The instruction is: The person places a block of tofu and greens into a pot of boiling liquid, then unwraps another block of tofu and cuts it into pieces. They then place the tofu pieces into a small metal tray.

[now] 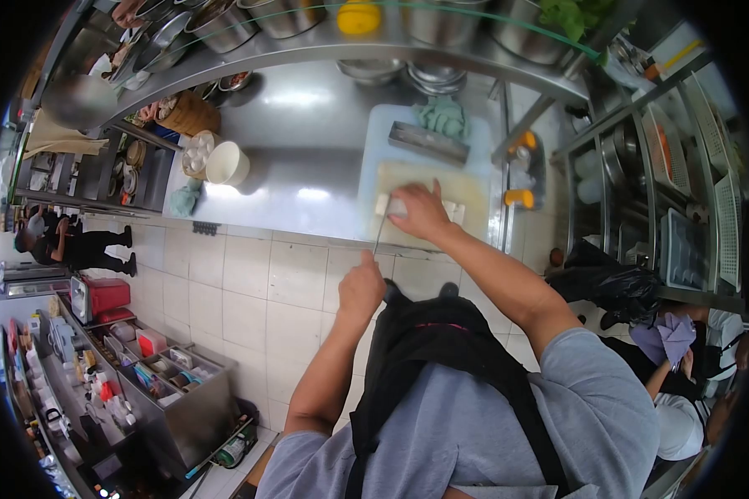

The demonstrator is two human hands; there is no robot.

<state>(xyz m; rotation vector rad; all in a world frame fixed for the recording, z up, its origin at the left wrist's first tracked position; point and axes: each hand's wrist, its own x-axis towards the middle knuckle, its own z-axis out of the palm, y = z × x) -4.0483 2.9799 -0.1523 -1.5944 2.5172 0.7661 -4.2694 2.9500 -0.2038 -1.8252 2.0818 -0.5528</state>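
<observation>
A knife is in my left hand, its handle inside closed fingers at the table's front edge and its blade pointing away beside a pale block of food. My right hand lies over this food, its fingertips pressing on it and partly hiding it. More white food shows to the right of that hand. Both lie on a yellowish cutting board, which rests on a larger pale blue board. Behind them are a long metal box and a crumpled green cloth.
On the steel table stand a white tub, a wicker basket and metal bowls. An overhead shelf carries pots. One person stands far left, others are at the lower right near a black bag.
</observation>
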